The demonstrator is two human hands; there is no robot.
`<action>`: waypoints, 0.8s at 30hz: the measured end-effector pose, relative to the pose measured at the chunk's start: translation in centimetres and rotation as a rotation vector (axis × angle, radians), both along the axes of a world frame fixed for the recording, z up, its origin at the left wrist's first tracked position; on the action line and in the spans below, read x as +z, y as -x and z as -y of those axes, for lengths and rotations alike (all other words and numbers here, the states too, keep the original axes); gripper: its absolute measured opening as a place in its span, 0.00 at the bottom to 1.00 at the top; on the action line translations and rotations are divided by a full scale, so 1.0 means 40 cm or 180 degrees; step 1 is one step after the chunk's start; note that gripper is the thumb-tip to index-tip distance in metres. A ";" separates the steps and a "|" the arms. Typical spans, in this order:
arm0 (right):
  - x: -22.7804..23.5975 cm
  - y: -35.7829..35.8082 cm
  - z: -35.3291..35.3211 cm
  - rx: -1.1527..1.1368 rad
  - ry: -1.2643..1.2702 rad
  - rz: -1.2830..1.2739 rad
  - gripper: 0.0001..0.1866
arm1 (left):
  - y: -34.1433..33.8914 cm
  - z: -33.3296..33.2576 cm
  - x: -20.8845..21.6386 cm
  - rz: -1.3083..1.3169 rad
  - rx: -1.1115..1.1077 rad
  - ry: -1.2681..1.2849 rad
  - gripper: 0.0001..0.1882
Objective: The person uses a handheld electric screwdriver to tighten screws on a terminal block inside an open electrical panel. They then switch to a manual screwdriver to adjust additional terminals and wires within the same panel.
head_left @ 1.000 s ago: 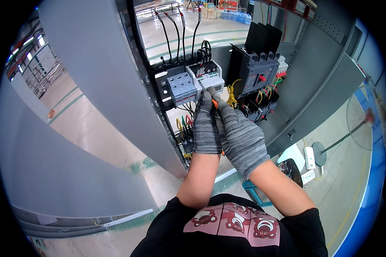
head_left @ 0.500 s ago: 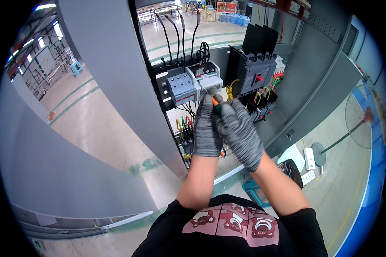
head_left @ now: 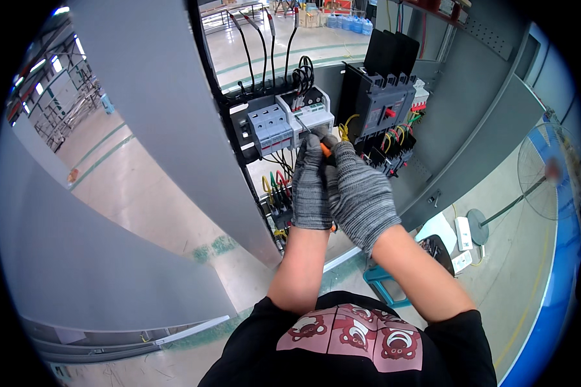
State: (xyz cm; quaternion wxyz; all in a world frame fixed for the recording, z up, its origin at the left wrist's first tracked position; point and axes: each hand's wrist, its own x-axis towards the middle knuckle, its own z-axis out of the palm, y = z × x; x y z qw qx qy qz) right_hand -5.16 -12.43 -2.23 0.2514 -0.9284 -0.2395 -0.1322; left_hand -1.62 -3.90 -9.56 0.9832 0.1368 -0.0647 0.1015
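Note:
Both my hands wear grey knitted gloves and meet in front of an open cabinet. My right hand (head_left: 363,193) is closed round the handle of a screwdriver (head_left: 326,151), whose orange part shows between the gloves. Its thin shaft points up and left at the front of a light-grey rail-mounted module (head_left: 314,119). My left hand (head_left: 312,193) is closed beside it, fingertips at the shaft and the front of the handle. The exact tip contact is too small to tell. Left of the module sits a grey multi-pole block (head_left: 270,131). Black wires (head_left: 303,74) enter the module from above.
A large dark-grey circuit breaker (head_left: 385,111) with a red lever stands to the right. Yellow, green and red wires (head_left: 277,185) hang below left. The cabinet's grey side panel (head_left: 168,122) flanks the left. A teal stool (head_left: 384,284) and a fan (head_left: 541,171) are at the right.
My right hand has turned on the screwdriver handle, its back now facing up more and its wrist slightly lower left. The view has shifted slightly; my left hand stays by the shaft.

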 end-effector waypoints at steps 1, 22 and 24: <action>0.008 0.009 -0.014 0.0011 -0.0344 -0.0300 0.15 | 0.002 0.003 0.003 0.0097 -0.0121 0.0235 0.16; 0.002 -0.026 0.017 0.0485 -0.3747 -0.3032 0.09 | -0.035 -0.002 -0.020 0.0324 -0.0075 0.0134 0.20; -0.010 -0.032 0.034 0.0808 -0.2747 -0.1996 0.09 | -0.029 -0.001 -0.008 0.0370 -0.0135 0.0048 0.21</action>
